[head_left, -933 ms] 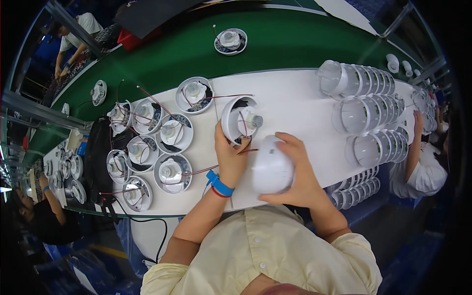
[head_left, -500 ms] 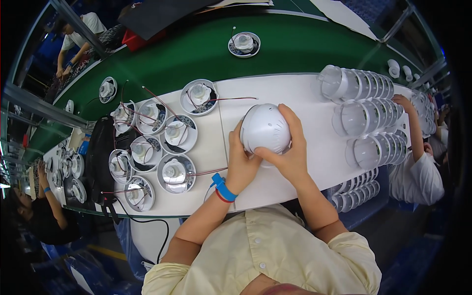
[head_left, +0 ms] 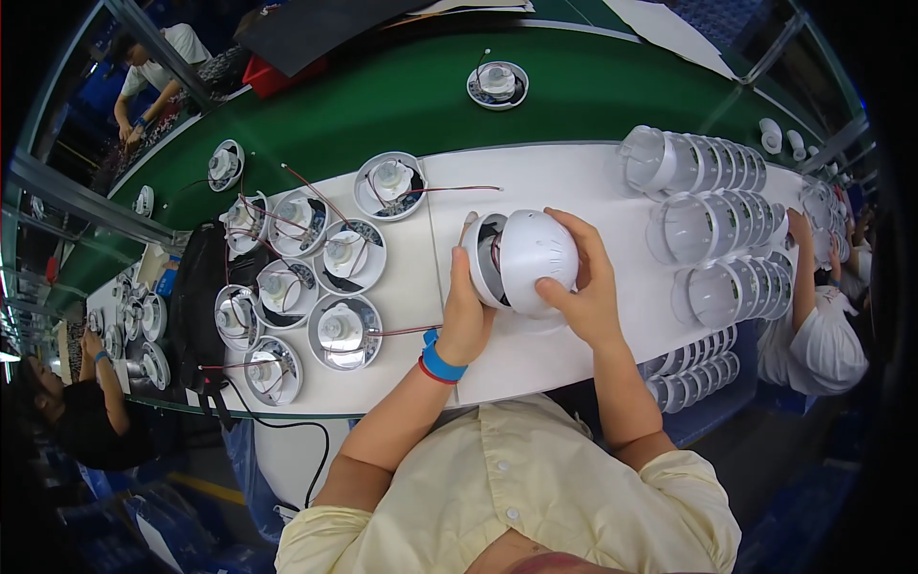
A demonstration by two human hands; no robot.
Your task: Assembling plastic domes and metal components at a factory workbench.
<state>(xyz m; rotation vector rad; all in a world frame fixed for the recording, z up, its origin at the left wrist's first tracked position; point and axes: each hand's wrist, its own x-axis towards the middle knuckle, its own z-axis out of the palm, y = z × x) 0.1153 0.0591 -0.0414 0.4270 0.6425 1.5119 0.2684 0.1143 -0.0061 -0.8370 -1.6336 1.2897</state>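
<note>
Over the white tabletop, my right hand (head_left: 591, 298) grips a rounded white shell (head_left: 538, 260) with small vent slots. Its fingers curl over the far side and the thumb presses the near side. My left hand (head_left: 466, 320), wearing a blue wristband, is closed round a white bowl-shaped housing (head_left: 485, 266) on the left. The two halves stand partly apart; dark space and a bit of red wire show in the gap. To the left lie several open white housings (head_left: 342, 330) with circuit boards, white round inner parts and trailing red and black wires.
Stacked clear cups with white rims (head_left: 703, 163) lie in rows on the right. Beyond runs a green conveyor belt (head_left: 421, 105) carrying a housing (head_left: 498, 86). A black bag (head_left: 191, 297) and a cable (head_left: 320, 435) are at left. Other people work on both sides.
The two white halves, together before, now show a gap between them, and my right hand has shifted slightly right with the shell. Housings on the belt have moved right.
</note>
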